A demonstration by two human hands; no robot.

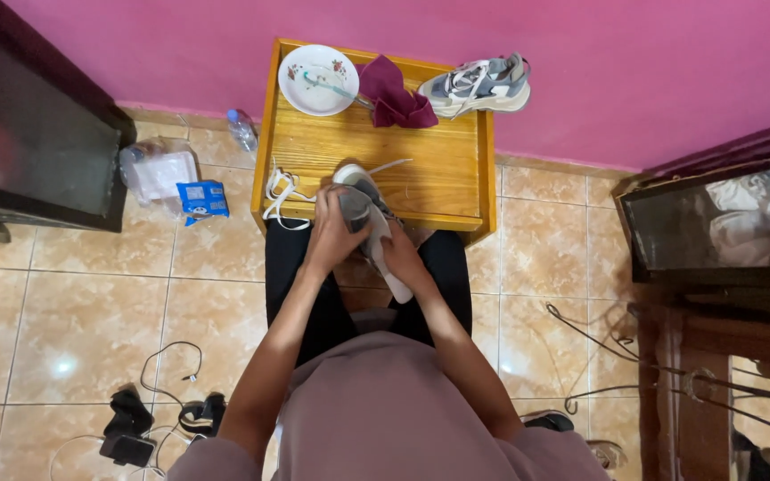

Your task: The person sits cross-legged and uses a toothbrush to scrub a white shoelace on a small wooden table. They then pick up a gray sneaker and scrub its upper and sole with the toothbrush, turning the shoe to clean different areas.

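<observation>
Sneaker (369, 223) is gripped over the lap at the wooden table's (443, 169) near edge — steadied by the closed right hand (400, 258), its laceless top worked by the closed left hand (331, 233); white laces (280, 191) lie just left.

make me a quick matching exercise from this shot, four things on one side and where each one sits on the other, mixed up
Things:
1. white plate
2. maroon cloth
3. grey sneaker
4. plastic bottle

Places:
A. back right corner of the wooden table, overhanging the edge
B. on the tiled floor left of the table
C. back left of the table
D. between the plate and the sneaker

Pairs: 1-C, 2-D, 3-A, 4-B
</observation>
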